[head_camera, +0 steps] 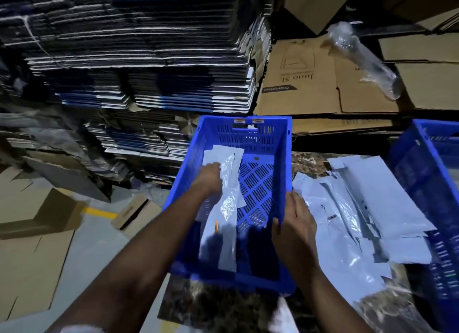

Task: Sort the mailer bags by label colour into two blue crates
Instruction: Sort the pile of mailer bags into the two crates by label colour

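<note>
A blue slatted crate (283,158) stands in the middle, holding a few white mailer bags (227,201); one shows a small orange label (216,227). My left hand (210,178) reaches into the crate and its fingers lie on a mailer bag at the crate's left side. My right hand (294,221) grips the crate's right rim. A loose pile of white mailer bags (360,208) lies on the marbled surface right of the crate. A second blue crate (427,178) stands at the far right, partly cut off.
Tall stacks of flattened dark cartons (139,54) rise behind and to the left. Flat brown cardboard boxes (310,84) and a roll of clear plastic wrap (365,59) lie behind the crates. Open brown boxes (37,221) sit on the floor at left.
</note>
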Demonstrator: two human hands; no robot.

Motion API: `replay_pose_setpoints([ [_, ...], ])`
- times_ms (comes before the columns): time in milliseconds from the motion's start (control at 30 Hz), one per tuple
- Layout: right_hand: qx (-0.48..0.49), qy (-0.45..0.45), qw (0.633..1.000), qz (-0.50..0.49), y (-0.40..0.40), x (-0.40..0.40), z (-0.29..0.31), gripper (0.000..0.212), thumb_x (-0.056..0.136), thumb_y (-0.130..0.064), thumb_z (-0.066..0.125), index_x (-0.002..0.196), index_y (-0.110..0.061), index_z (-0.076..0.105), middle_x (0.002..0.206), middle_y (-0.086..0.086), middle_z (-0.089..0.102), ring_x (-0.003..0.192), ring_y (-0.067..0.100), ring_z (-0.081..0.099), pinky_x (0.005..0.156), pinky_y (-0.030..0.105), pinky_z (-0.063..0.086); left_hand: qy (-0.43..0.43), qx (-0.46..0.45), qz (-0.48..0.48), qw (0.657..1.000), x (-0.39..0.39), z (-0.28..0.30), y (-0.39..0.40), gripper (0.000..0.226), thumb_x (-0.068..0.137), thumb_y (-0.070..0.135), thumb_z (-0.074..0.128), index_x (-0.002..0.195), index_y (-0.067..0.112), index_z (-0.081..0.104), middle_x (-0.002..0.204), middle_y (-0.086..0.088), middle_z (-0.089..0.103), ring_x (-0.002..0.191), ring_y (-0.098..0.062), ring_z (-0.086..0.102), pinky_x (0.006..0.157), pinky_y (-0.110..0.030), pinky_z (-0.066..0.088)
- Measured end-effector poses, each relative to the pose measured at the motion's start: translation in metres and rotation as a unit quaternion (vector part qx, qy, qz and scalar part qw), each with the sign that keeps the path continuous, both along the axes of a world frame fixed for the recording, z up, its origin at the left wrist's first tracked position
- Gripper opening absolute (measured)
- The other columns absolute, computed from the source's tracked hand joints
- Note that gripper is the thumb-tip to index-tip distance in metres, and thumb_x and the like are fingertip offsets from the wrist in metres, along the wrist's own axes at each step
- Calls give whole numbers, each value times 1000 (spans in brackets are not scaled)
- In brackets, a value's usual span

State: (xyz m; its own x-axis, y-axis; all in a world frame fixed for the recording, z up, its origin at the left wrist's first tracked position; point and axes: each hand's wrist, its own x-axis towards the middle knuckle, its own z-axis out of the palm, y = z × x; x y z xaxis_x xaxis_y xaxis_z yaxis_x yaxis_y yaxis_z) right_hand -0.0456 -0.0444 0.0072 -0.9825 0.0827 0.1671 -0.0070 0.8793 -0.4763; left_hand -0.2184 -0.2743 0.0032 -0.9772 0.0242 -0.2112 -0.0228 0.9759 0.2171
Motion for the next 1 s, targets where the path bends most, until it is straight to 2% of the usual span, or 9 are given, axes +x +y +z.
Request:
replay_pose_setpoints([
  [100,18,-2,1000,-23,-4,-2,2,70,78,-8,64,143,1,42,146,19,46,138,35,41,108,52,41,-1,-67,-32,997,-56,6,5,51,62,18,80,105,14,53,116,-12,56,113,-31,52,86,-41,53],
  [267,36,6,998,-44,-5,-1,2,73,67,-5,73,136,2,51,138,19,55,128,35,54,100,49,49,-56,-141,-89,984,-112,-6,16,76,69,37,86,129,14,46,139,-10,46,131,-32,40,96,-50,47],
  [433,3,9,999,-43,-4,-5,-3,71,70,3,67,138,-1,49,141,18,53,134,35,48,102,53,47,-158,-186,-118,963,-121,-18,16,122,63,51,86,154,13,14,159,-15,24,143,-40,25,107,-55,38],
  [500,-6,19,999,-37,-5,-4,-4,67,73,7,63,138,0,49,142,18,52,135,35,47,106,52,44,-194,-181,-116,957,-120,-20,15,113,63,43,89,152,11,25,154,-17,32,142,-38,28,102,-47,38],
  [567,2,37,999,-28,-6,-2,-7,65,74,11,61,137,0,51,143,18,52,136,33,47,108,49,43,-243,-175,-112,948,-119,-21,12,103,59,42,92,143,7,43,134,-7,51,131,-28,43,91,-34,38],
  [633,6,39,999,-25,-8,-2,-8,65,76,15,56,138,-1,51,145,17,50,138,31,44,112,44,38,-266,-161,-121,943,-118,-26,5,112,46,62,90,138,11,51,121,2,53,117,-19,52,88,-29,41],
  [700,12,25,999,-30,-9,-4,-8,66,77,17,48,140,-2,49,147,16,48,140,30,42,115,41,32,-223,-156,-127,954,-115,-28,-5,122,32,87,75,133,20,56,140,-4,49,119,-19,53,94,-31,48],
  [833,13,11,999,-37,-11,-7,-8,67,75,20,45,138,-4,50,148,16,47,141,30,41,114,41,31,-145,-88,-128,977,-116,-30,-4,108,68,87,52,150,19,35,162,-9,11,149,-31,9,116,-52,20],
  [1000,16,5,999,-30,-9,-4,-11,73,74,19,42,142,-4,46,152,14,42,144,27,35,116,42,31,-224,-75,-100,966,-95,-60,-1,104,81,85,28,157,17,4,164,-7,-5,151,-27,7,121,-50,13],
])
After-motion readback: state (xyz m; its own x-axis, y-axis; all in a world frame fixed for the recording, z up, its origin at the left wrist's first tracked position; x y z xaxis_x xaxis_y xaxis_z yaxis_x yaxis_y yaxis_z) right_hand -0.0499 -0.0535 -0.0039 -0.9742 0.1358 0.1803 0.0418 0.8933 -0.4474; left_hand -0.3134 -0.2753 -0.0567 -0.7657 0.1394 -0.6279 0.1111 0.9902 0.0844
